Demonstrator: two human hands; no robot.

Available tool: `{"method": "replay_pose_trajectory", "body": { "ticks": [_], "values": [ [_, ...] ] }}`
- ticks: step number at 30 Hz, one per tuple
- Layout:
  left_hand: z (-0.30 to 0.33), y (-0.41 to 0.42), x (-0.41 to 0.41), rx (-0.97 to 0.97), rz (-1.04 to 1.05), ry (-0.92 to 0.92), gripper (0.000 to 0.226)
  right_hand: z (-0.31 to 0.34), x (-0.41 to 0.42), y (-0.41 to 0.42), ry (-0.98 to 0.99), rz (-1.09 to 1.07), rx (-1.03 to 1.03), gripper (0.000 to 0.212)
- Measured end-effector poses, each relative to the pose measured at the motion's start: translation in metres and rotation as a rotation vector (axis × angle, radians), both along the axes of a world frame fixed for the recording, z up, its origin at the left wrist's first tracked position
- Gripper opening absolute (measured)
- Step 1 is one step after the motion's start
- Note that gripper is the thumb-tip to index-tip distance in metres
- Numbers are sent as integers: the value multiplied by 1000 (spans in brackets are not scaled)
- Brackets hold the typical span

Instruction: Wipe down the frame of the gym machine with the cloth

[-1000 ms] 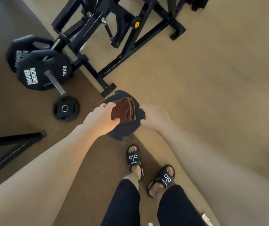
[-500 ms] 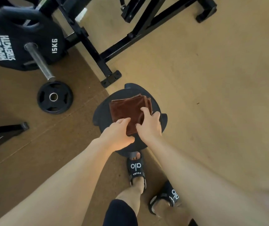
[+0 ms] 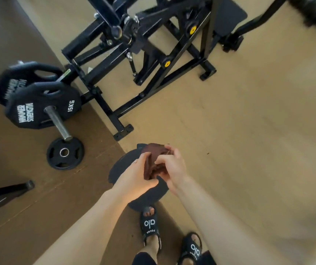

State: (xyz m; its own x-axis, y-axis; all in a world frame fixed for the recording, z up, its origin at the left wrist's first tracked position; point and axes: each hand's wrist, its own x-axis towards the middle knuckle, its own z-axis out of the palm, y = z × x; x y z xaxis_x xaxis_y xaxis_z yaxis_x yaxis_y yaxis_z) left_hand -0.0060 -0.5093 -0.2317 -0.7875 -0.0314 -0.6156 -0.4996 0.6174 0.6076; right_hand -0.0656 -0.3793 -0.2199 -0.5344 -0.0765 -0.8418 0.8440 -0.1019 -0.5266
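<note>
A folded brown cloth [image 3: 152,161] is lifted off the dark round pad [image 3: 149,196] on the floor. My left hand [image 3: 136,175] grips its left side and my right hand [image 3: 169,165] pinches its top right edge, both hands close together over the pad. The black gym machine frame [image 3: 153,60] stands further ahead, its near foot [image 3: 123,131] a short way beyond the cloth. Its bars run up and right across the tan floor.
Large 15 kg weight plates [image 3: 42,106] sit on a steel sleeve [image 3: 58,124] at the left, with a small plate [image 3: 65,153] flat on the floor. A black bar [image 3: 6,192] lies at far left. My sandalled feet [image 3: 149,224] stand just behind the pad.
The cloth lay flat on the pad under both hands; now both hands have gathered it up and hold it above the pad. The view has tilted up toward the machine.
</note>
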Motion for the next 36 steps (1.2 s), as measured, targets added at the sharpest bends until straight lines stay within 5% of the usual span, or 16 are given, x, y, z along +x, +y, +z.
{"method": "replay_pose_trajectory", "body": {
  "ticks": [4,11,17,23,36],
  "values": [
    [74,24,-38,-14,-30,156,74,73,-30,26,20,-152,-178,68],
    [148,89,-121,-99,-107,247,62,144,-104,90,8,-234,-180,22],
    [183,157,-191,-171,-190,290,61,166,-184,160,-169,-292,-238,54],
    [203,191,-257,-116,-208,283,60,189,-263,213,-145,-233,-243,48],
    [183,24,-347,-252,303,150,52,198,-407,97,189,86,-183,30]
  ]
}}
